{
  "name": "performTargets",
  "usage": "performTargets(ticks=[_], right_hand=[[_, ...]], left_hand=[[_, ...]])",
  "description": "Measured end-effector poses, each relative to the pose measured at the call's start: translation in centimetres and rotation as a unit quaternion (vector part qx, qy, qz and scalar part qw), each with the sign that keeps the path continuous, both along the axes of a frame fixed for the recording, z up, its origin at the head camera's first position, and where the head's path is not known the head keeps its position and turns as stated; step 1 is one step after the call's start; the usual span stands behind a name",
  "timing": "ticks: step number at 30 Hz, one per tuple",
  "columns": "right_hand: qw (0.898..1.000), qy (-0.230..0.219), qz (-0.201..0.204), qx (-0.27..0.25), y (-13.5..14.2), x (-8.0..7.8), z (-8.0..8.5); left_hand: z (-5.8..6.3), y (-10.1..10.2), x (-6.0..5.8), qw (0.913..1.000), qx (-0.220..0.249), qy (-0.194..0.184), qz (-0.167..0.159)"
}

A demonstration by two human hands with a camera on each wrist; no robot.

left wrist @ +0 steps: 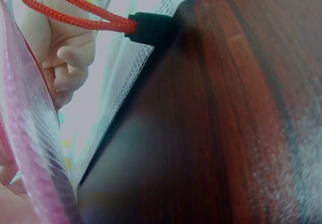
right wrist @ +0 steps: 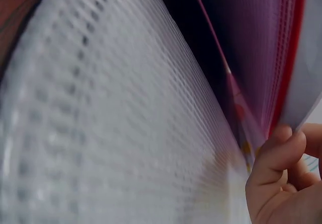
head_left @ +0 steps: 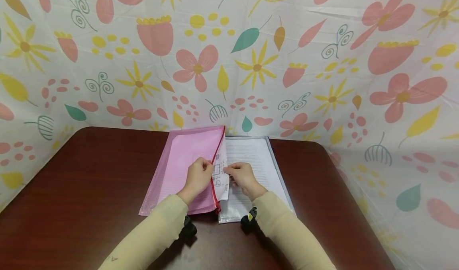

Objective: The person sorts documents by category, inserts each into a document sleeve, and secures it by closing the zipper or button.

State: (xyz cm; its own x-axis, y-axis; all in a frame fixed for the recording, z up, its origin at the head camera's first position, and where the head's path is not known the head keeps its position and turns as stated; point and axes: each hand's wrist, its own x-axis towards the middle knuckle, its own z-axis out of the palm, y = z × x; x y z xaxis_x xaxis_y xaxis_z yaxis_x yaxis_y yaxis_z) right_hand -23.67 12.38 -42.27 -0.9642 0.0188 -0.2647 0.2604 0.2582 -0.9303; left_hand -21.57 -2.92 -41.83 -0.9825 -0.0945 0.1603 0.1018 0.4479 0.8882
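A pink mesh zipper pouch point(head_left: 186, 154) lies on the left, tilted over a clear-and-grey mesh pouch point(head_left: 279, 174). My left hand point(head_left: 198, 177) pinches the pink pouch's red zipper edge, which is lifted. A printed sheet point(head_left: 223, 182) with line drawings sticks out of the opening. My right hand point(head_left: 245, 178) pinches that sheet's edge between thumb and curled fingers; the right wrist view shows this hand point(right wrist: 282, 178) beside the red edge. In the left wrist view, a red cord zipper pull point(left wrist: 75, 5) with a black end hangs from the pink pouch.
Both pouches rest on a dark brown wooden table point(head_left: 93, 182) with rounded back corners. A floral curtain point(head_left: 229, 63) hangs just behind and to the sides. Printed paper shows inside the grey pouch. Dark wrist cameras point(head_left: 188, 227) sit below the sleeves.
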Motion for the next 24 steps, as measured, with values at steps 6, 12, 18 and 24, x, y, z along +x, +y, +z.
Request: performTargets(ticks=[6,12,18,24], right_hand=[[1.000,0.009,-0.005,-0.004,-0.5,-0.1,-0.4],[0.999,0.041,-0.018,0.011,-1.1,0.0,-0.5],[0.998,0.048,-0.032,0.001,-1.8,-0.1,-0.8],[0.998,0.053,-0.040,-0.002,-2.3,-0.3,-1.3]], left_hand=[[-0.1,0.0,0.0,1.0000,-0.006,0.000,0.007],[0.0,0.1,0.1,0.9999,0.003,-0.010,0.003],[-0.2,0.3,0.0,1.0000,0.004,-0.005,0.007],[-0.4,0.2,-0.1,0.9998,-0.001,0.012,0.014]])
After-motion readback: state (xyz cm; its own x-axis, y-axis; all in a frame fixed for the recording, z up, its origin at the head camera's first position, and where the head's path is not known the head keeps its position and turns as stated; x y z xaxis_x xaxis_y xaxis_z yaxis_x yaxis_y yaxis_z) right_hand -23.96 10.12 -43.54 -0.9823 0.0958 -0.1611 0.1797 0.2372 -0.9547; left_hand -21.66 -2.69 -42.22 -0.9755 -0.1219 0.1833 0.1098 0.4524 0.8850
